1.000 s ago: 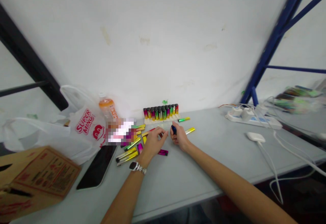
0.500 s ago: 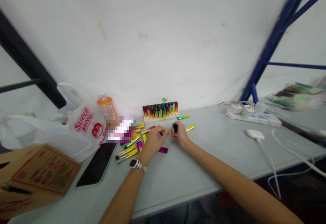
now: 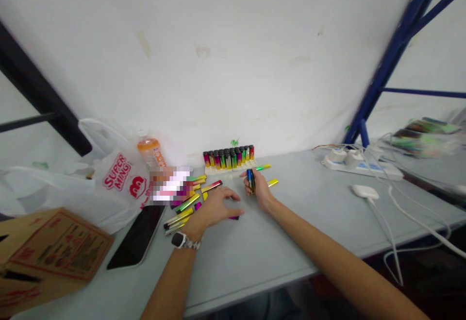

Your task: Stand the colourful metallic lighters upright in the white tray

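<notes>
My right hand (image 3: 259,190) holds a blue and gold lighter (image 3: 250,180) upright, just in front of a white rack of coloured lighters (image 3: 229,159) standing against the wall. My left hand (image 3: 214,209), with a watch on its wrist, lies low on the grey table (image 3: 276,247), fingers spread over a magenta lighter (image 3: 235,217). A heap of loose yellow, green and pink lighters (image 3: 189,202) lies left of that hand. Two more loose lighters (image 3: 271,182) rest right of my right hand.
A black phone (image 3: 138,236) lies at the left, beside a white plastic bag (image 3: 109,184), an orange bottle (image 3: 150,151) and a cardboard box (image 3: 47,252). A white power strip (image 3: 360,167), a white charger (image 3: 364,191) and cables sit at the right, by a blue frame (image 3: 393,53).
My right hand has lifted the blue lighter upright toward the rack. My left hand has drawn back and down, away from the right hand, onto the table over the magenta lighter.
</notes>
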A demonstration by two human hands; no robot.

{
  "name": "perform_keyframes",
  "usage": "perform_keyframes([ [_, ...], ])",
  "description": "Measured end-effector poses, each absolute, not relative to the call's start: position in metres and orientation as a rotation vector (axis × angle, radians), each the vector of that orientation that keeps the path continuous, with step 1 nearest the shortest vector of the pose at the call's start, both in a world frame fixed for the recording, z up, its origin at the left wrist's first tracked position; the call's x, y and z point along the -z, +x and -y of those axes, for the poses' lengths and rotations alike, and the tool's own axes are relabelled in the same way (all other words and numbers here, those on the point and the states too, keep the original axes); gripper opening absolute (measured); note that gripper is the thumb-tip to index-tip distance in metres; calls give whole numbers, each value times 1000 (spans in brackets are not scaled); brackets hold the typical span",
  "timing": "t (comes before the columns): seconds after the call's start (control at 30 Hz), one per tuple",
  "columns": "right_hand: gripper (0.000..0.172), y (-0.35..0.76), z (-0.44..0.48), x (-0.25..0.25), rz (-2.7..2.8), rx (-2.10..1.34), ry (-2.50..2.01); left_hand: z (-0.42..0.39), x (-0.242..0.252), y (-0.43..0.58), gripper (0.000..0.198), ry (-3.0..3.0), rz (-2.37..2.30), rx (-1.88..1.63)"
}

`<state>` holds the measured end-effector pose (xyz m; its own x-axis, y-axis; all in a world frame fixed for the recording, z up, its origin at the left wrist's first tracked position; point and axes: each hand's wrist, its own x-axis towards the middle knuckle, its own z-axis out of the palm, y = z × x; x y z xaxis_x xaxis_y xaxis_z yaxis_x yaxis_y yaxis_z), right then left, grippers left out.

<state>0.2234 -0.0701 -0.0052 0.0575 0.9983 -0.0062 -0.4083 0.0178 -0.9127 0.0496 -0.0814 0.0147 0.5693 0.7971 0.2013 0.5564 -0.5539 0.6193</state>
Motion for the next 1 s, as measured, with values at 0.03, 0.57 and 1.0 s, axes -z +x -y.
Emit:
perform_keyframes([
  [0.03, 52, 226, 68, 5, 883, -1291, -915, 81, -14, 47, 29, 2317, -1077, -624],
  [0.57, 27, 299, -24, -20, 1567, -374, -1151, 88, -36, 39, 25, 2352, -1335, -383],
  [1.0, 19, 306, -52, -15, 1886, -216, -1221, 72, -7, 55, 18, 2249, -1190, -691],
])
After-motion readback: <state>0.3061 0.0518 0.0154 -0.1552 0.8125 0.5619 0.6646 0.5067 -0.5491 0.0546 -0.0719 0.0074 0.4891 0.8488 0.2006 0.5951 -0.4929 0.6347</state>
